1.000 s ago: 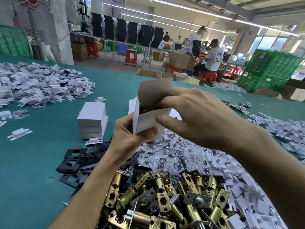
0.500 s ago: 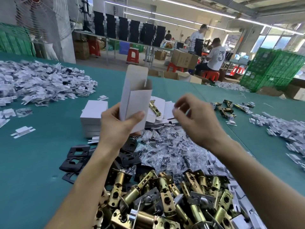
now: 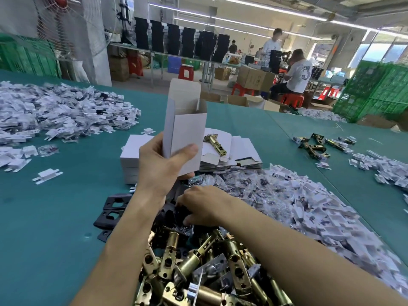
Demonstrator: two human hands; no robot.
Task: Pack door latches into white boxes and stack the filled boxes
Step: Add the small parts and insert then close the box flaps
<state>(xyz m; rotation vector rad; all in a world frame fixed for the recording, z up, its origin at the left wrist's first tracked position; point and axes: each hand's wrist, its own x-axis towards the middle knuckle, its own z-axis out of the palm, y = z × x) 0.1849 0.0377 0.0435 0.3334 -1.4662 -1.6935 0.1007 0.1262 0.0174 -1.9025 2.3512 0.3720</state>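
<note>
- So far only a short stack of closed boxes (image 3: 130,160) stands on the counter (image 3: 55,217), just behind the left hand (image 3: 163,164)
- Its grip clasps an open white box (image 3: 185,129), upright, flap up, seemingly unfilled
- Right hand (image 3: 203,206) digs among black plates (image 3: 114,202); whether its grip has caught anything I cannot tell
- A big heap of door latches (image 3: 198,268) awaits: most packing remains
</note>
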